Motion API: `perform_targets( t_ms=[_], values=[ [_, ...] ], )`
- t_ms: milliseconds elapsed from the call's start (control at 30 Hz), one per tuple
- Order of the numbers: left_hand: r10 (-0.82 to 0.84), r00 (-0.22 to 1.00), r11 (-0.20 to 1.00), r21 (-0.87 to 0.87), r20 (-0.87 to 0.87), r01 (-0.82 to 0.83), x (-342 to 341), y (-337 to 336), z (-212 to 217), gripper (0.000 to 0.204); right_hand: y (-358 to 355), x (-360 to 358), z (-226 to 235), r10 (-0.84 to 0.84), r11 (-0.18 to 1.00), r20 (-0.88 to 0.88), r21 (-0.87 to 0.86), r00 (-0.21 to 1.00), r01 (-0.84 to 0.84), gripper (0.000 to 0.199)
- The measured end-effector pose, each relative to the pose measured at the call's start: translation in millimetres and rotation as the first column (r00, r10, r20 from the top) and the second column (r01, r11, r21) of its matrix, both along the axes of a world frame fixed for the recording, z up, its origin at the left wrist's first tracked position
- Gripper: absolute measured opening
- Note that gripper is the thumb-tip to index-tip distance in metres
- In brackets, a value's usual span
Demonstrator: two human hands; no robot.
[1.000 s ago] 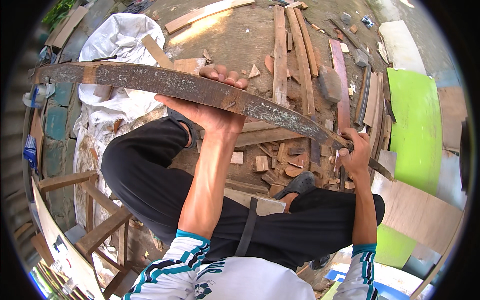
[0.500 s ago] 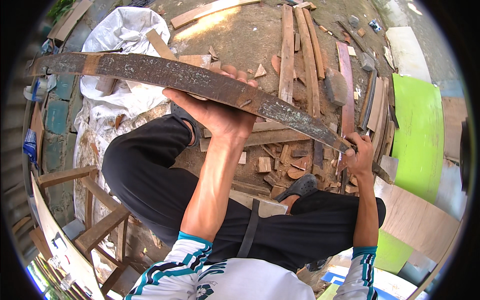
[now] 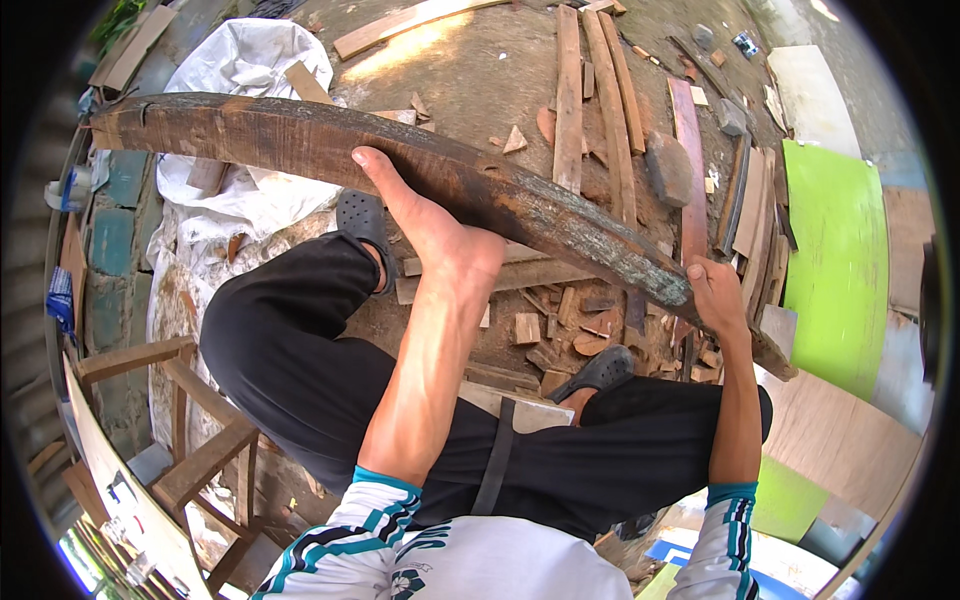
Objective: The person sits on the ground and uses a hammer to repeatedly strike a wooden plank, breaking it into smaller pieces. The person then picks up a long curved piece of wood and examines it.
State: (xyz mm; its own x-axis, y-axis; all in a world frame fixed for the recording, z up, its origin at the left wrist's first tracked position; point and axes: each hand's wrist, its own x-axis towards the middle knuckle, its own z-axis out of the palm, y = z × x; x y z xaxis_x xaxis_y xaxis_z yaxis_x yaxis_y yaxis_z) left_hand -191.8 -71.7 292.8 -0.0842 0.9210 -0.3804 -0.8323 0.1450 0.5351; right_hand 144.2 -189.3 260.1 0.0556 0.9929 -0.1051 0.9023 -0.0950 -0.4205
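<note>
A long, weathered wooden beam (image 3: 300,140) spans the view from the upper left to the right, held above my legs. Its dark brown face shows, and the grey, rough upper edge carries pale flecks. My left hand (image 3: 430,220) grips the beam near its middle from below, thumb against the near face; the other fingers are hidden behind the wood. Toward the right end, my right hand (image 3: 715,295) is closed round the beam, which sticks out past it.
Planks (image 3: 568,100) and wood offcuts (image 3: 527,328) lie on the dirt ahead. A white sack (image 3: 250,65) is at the upper left, a wooden frame (image 3: 205,465) at the lower left. At right are a grey stone (image 3: 668,170) and a green panel (image 3: 830,260).
The beam has been rolled in my hands, so its broad brown side now faces me. The fingers of my left hand have gone out of sight behind it.
</note>
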Motion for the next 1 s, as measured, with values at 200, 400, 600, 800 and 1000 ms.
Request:
perform_targets(
  t_ms=[200, 400, 600, 800, 1000],
  values=[
    [0.020, 0.999, 0.968, -0.250, 0.047, -0.008, 6, 7, -32, 0.111, 5, -3, -14, -0.137, 0.990, 0.158, 0.000, 0.978, 0.138, 0.079],
    [0.004, 0.993, 0.971, -0.238, 0.115, 0.023, 12, -1, -40, 0.106, 0, 4, -17, -0.309, 0.942, 0.115, 0.173, 0.944, 0.288, 0.076],
    [-0.051, 0.969, 0.985, -0.146, 0.241, 0.088, 4, -12, -42, 0.101, 3, 10, -2, -0.169, 0.977, 0.174, 0.163, 0.970, 0.140, 0.077],
    [-0.072, 0.935, 0.992, -0.072, 0.348, 0.104, 4, -28, -40, 0.083, 14, 43, -3, -0.194, 0.955, 0.022, -0.224, 0.981, 0.194, 0.087],
    [-0.162, 0.964, 0.987, 0.045, 0.213, 0.156, 13, -27, -44, 0.082, 17, 52, -14, -0.229, 0.902, 0.011, -0.373, 0.973, 0.217, 0.087]
  ],
)
